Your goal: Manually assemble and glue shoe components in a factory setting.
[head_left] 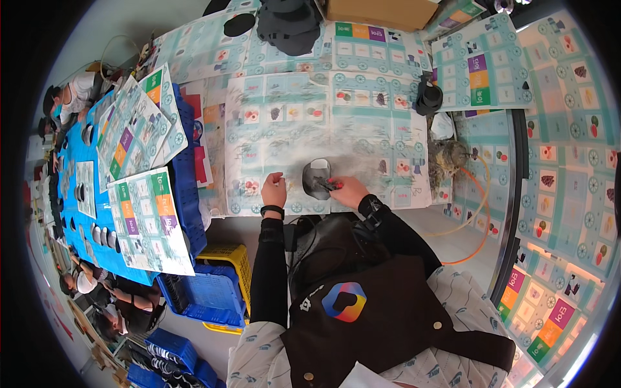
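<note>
Our right hand (pixel 350 193) grips a red tool (pixel 335 184) over the dark piece (pixel 311 180) on the near tabletop (pixel 278 139). Our left hand (pixel 273 191), half curled, looks empty. Unsteadied by it, the piece could skid if we press hard.

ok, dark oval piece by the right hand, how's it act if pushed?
The dark oval piece looks thin and low, so it's probably light and unlikely to tip. Its broad outline suggests sliding over rolling. The smudged printed sheets beneath look dusty, so grip may be poor. Stiffness: can't tell.
</note>
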`<state>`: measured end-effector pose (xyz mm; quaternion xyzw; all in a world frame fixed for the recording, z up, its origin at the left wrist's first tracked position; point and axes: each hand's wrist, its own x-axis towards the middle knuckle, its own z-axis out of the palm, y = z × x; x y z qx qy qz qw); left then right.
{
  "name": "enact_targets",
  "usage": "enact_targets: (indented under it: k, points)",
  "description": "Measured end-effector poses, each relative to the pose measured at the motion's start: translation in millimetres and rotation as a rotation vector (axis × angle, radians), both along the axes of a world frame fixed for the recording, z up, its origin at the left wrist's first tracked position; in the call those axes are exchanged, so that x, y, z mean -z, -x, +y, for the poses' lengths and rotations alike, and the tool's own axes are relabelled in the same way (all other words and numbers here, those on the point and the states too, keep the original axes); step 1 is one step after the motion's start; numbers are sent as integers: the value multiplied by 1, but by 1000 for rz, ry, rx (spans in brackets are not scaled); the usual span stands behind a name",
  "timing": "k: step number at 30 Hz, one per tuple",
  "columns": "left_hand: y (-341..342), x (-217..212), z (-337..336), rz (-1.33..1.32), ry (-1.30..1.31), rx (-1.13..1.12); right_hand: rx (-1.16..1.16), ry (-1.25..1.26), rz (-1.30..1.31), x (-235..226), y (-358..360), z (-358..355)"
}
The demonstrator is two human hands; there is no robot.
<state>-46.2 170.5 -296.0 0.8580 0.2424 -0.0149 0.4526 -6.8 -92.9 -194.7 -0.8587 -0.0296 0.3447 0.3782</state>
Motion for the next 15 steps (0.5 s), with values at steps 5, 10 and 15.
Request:
enact_targets:
  k: [5, 10, 15]
  points:
    - [-2, 6, 3, 30, 20, 19, -137, 25, -4, 1, -4, -2]
    - [-13, 10, -5, 94, 32, 47, 17, -51, -18, 4, -8, -3]
    - [-21, 12, -10, 124, 16, 70, -164, 4, -29, 1, -9, -9]
